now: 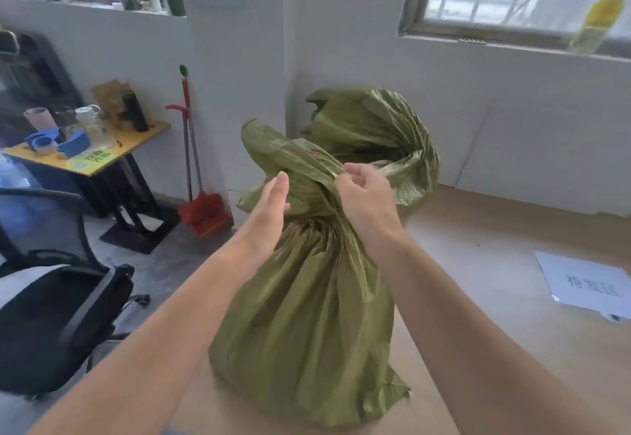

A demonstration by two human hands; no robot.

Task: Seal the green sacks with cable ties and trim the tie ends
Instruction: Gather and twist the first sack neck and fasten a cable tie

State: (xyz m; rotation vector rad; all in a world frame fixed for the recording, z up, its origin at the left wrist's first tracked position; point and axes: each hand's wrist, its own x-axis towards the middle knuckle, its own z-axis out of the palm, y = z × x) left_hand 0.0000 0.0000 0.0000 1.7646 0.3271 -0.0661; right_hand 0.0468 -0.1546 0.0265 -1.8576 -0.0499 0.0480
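Two green sacks are set on the tan surface (495,263); the near sack (307,315) is bunched at its neck, presumably to take a tie, and the far sack (368,127) is seen open-mouthed behind it. The loose top is clenched in the right hand (365,195), while the neck is steadied by the left hand (269,209), fingers straight.

I log: near sack (307,315), woven plastic cloth, creased, faint sheen; far sack (368,123), same weave; floor (495,229), matt pale wood; sheet (587,281), white paper; dustpan (205,212), red plastic.
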